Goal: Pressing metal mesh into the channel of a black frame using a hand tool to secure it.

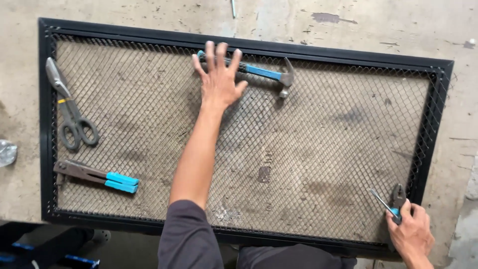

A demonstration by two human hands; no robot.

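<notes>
while the left hand [218, 74] lies flat with fingers spread wide over the handle of the blue-gripped hammer [259, 72] at the far edge of the black mesh frame [47, 124], the right hand [412, 230] grips blue-handled pliers [394, 201] at the near right corner, well apart.

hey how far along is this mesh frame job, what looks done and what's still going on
Looks done: the mesh lies stretched across the black frame, reaching every edge. In hand: the left hand presses flat on the mesh at the hammer's handle, and the right hand holds pliers at the near right corner. Left: whether every edge is fastened can't be told. Snips and a riveter lie idle.
</notes>
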